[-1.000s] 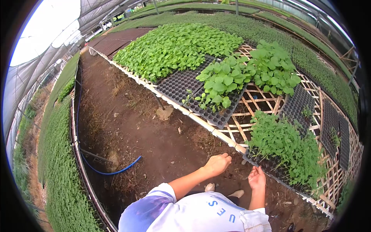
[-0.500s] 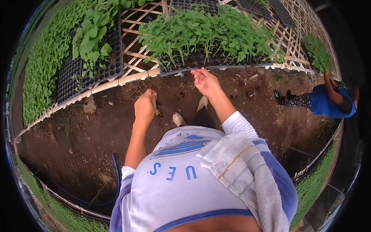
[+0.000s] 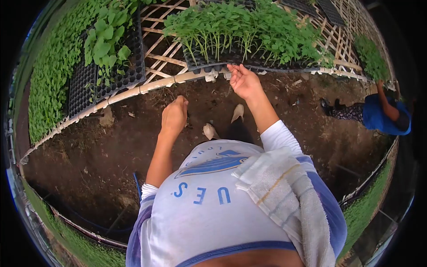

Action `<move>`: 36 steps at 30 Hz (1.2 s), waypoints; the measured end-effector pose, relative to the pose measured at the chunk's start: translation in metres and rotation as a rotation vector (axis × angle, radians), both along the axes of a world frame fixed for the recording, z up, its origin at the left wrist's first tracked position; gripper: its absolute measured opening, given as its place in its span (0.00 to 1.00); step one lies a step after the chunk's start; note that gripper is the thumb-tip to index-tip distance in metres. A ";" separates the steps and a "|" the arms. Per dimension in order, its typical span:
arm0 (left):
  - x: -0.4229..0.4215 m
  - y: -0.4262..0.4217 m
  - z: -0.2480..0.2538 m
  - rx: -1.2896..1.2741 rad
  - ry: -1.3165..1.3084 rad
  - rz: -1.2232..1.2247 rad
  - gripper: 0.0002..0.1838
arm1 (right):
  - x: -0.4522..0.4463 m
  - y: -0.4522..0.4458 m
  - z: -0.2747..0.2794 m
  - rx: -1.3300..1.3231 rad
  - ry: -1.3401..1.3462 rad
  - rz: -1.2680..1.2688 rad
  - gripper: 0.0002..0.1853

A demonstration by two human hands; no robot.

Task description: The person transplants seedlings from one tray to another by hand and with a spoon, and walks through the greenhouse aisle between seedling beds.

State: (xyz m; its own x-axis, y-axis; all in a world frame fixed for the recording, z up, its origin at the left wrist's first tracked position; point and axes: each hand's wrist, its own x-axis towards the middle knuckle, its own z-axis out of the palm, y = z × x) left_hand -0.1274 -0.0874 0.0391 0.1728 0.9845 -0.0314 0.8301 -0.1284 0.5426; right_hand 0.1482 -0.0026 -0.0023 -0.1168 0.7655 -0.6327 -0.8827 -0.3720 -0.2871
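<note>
In the head view, your right hand (image 3: 246, 84) is turning its palm upward at the front rim of the black seedling tray (image 3: 284, 69), its fingers partly curled and narrow at the tips; you can't tell whether they are pinching the rim or only touching it. The tray is sitting along the near edge of the slatted surface (image 3: 167, 58), its leafy seedlings (image 3: 240, 31) leaning over the rim. Your left hand (image 3: 174, 116) is hanging over the soil (image 3: 106, 151), apart from the tray, its fingers curling closed; whether they are hiding anything, you can't tell. With only one hand reaching the tray, a pull there could be twisting or flexing it, loosening soil and spilling seedlings over the front. Fingers catching the crowded stems could be bending or snapping them. Another person (image 3: 384, 113) is standing well apart at the right, reaching toward other plants (image 3: 371, 58).
</note>
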 end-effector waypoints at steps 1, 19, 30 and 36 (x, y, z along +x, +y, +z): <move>0.000 -0.001 -0.001 -0.005 -0.010 -0.007 0.08 | 0.001 -0.001 -0.001 -0.005 -0.010 -0.007 0.12; 0.017 -0.005 -0.024 -0.148 0.064 -0.042 0.09 | 0.009 -0.020 -0.026 0.106 -0.447 0.301 0.10; 0.026 -0.005 -0.031 -0.147 0.090 -0.082 0.09 | 0.079 -0.027 -0.019 0.055 -0.527 -0.044 0.06; 0.046 0.003 -0.027 -0.134 0.088 -0.151 0.09 | 0.076 -0.007 0.012 0.122 -0.612 -0.060 0.05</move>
State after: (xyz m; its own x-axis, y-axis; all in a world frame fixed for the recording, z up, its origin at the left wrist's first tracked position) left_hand -0.0818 -0.0849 0.0125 0.3085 0.9336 -0.1821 0.8521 -0.1861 0.4892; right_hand 0.2239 -0.0098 0.0101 0.2841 0.8306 -0.4789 -0.5631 -0.2597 -0.7845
